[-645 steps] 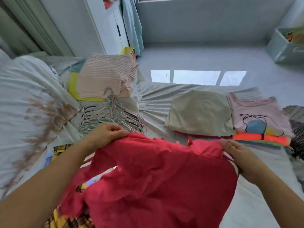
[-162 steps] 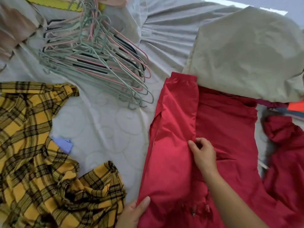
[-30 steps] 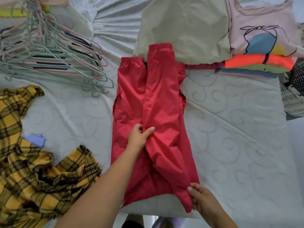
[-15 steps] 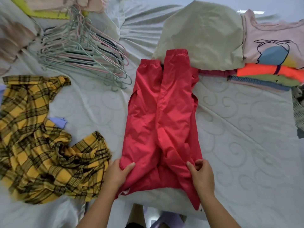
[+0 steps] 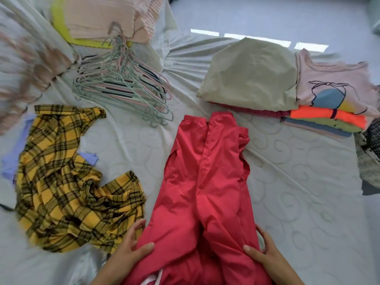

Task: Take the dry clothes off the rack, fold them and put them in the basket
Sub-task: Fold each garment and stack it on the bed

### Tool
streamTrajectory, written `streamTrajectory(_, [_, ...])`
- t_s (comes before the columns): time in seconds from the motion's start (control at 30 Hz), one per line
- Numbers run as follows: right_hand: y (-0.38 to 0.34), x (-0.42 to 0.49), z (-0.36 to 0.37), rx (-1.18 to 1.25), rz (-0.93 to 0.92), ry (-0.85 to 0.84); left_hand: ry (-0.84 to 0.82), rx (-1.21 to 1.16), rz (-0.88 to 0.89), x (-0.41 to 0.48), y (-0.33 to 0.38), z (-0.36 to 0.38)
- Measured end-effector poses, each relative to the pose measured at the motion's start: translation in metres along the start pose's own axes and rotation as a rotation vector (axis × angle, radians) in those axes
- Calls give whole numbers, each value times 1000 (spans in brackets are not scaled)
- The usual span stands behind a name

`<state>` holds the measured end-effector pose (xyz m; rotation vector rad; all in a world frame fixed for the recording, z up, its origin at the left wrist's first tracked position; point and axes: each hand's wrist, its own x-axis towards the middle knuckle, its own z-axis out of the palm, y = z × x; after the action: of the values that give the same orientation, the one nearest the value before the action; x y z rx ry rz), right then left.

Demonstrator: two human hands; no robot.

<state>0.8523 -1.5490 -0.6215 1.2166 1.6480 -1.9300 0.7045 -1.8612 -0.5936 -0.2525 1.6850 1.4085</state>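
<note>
- Step in hand: folding. The red jacket [image 5: 203,182] lies flat on the bed [image 5: 298,192] in the middle of the view. Its two sleeves are laid lengthwise up the body and its cuffs point to 12 o'clock.
- Progress, as a judgement: the sides look narrowed in already. The crosswise fold is not yet made, and nothing of this piece is in the basket.
- Left hand [image 5: 131,245]: at 7 o'clock of the jacket, on its near left edge. The thumb lies on top of the cloth. The fingers [image 5: 136,226] are spread moderately along the edge, their tips on the bed or slipping under; which, I cannot tell. It appears to pinch the edge.
- Right hand [image 5: 267,254]: at 5 o'clock of the jacket, mirroring the left. The thumb presses on the red cloth and the fingers [image 5: 264,233] are loosely parted beside the edge. The hold looks like a light pinch.
- Next move, as a judgement: lift the near hem with both hands together and carry it toward 12 o'clock, to halve the length. The thin cloth is likely to slide, so the sleeves must stay trapped inside.
- Basket [image 5: 368,167]: woven, at 3 o'clock, partly out of view.
- Folded piles [image 5: 250,73]: at 1 o'clock, just beyond the cuffs.
- Plaid shirt [image 5: 61,182]: at 9 o'clock, crumpled and unfolded.
- Hangers [image 5: 123,87]: at 11 o'clock, heaped.
</note>
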Motion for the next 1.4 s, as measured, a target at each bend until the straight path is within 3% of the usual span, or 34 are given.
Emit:
streamTrajectory(0.1, [-36, -6, -15, 47, -17, -189, -117, -115, -11, 0, 39, -7])
streamTrajectory(0.2, [-76, 17, -16, 222, -45, -118, -153, -140, 43, 24, 92, -2])
streamTrajectory(0.23, [-85, 19, -19, 321, -4, -229, -128, -159, 67, 38, 110, 3])
streamTrajectory(0.3, [-114, 29, -21, 287, 158, -115, -111, -285, 79, 74, 143, 11])
streamTrajectory(0.37, [-150, 62, -14, 388, 123, -131, -74, -314, 11, 114, 172, 16])
streamTrajectory(0.47, [-194, 106, -22, 545, 180, -20, -50, -245, -41, 172, 201, 23])
streamTrajectory(0.63, [-216, 184, -11, 495, 192, 117, 1, 166, -88, 238, 208, 28])
streamTrajectory(0.73, [-199, 200, -10, 170, 92, 296, 186, 413, 27, 257, 184, 15])
streamTrajectory(0.8, [-179, 208, -11, -12, -55, 460, 204, 284, 10, 256, 176, 13])
streamTrajectory(0.9, [-168, 211, -8, -51, -97, 569, 170, 155, 78, 264, 181, 27])
streamTrajectory(1.0, [-172, 207, -1, 34, -160, 494, 163, 47, 284, 273, 198, 42])
streamTrajectory(1.1, [-174, 204, 4, -23, -290, 513, 79, -202, 201, 285, 211, 36])
streamTrajectory(1.17, [-171, 209, 4, -73, -288, 564, 36, -91, 52, 291, 206, 27])
streamTrajectory(1.23, [-175, 217, 2, 61, -235, 593, 86, 38, -15, 297, 197, 23])
streamTrajectory(1.3, [-187, 227, -3, 280, -231, 560, 169, -29, 41, 299, 197, 25])
streamTrajectory(1.4, [-210, 234, -17, 406, -257, 374, 202, -66, 194, 306, 207, 34])
